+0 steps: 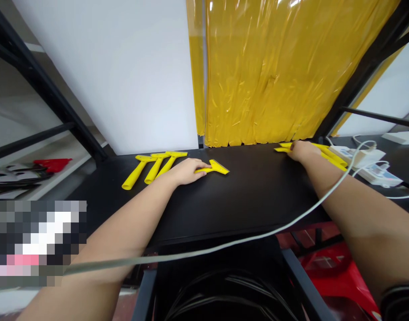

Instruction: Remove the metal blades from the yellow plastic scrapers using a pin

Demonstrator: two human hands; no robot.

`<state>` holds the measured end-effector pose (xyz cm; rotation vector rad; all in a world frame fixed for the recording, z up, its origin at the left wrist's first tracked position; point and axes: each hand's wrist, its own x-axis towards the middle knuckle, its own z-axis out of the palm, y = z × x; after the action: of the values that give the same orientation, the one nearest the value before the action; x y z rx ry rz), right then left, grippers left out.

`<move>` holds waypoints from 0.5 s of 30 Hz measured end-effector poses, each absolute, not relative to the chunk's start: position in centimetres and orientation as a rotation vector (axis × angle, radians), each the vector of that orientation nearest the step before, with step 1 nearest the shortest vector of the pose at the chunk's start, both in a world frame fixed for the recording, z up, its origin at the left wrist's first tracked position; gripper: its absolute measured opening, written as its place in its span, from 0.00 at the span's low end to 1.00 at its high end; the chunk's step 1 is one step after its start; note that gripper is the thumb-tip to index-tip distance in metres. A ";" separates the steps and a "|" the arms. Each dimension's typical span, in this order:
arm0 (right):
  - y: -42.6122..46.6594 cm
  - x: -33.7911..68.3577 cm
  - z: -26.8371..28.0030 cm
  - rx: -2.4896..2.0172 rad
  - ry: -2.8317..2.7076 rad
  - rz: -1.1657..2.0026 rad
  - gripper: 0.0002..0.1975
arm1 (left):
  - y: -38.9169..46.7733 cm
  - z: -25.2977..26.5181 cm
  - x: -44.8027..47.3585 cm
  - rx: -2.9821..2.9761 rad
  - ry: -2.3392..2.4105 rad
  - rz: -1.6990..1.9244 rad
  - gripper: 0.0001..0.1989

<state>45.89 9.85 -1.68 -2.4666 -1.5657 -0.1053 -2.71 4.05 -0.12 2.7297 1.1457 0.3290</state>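
Note:
My left hand (188,171) is closed round the handle of a yellow scraper (218,166), whose wide head points right over the black table (244,191). Left of that hand, several more yellow scrapers (154,168) lie side by side, heads toward the back. At the right rear, my right hand (303,151) rests over other yellow scrapers (334,158) in a small group. Its fingers are bent down at the heads, with the thumb side touching one scraper (282,149). The hand partly hides this group.
White power strips with plugs (374,167) sit at the right. A white cable (258,240) hangs across the front, over my forearms. Yellow plastic strips (267,76) and a white panel (124,71) stand behind the table. Black frame posts (54,93) flank it; a red stool (341,276) is below.

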 end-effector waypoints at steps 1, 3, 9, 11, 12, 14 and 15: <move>10.0 45.4 -1.5 -2.450 -1.543 -0.111 0.15 | 4.1 -0.2 -2.7 2.732 1.141 0.332 0.22; 10.5 43.7 -0.8 -2.334 -1.524 -0.120 0.17 | 4.2 -0.3 -2.8 2.740 1.123 0.337 0.22; 9.8 34.5 1.4 -1.530 -1.867 0.418 0.04 | 4.1 -0.2 -2.8 2.776 1.066 0.343 0.21; 8.7 31.0 1.8 -1.221 -1.942 0.679 0.08 | 4.0 -0.1 -2.8 2.782 1.049 0.346 0.21; 8.1 29.4 2.0 -1.102 -1.929 0.785 0.11 | 3.9 0.0 -2.8 2.786 1.040 0.347 0.21; 7.3 26.6 2.0 -0.906 -1.839 0.841 0.12 | 3.9 0.0 -2.7 2.797 1.015 0.341 0.20; 7.1 25.5 2.0 -0.848 -1.789 0.822 0.12 | 3.9 0.0 -2.7 2.805 1.000 0.335 0.20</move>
<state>25.46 7.10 2.01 -0.8476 -1.7886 0.8216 -2.71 3.94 -0.02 2.8053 0.9995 0.3348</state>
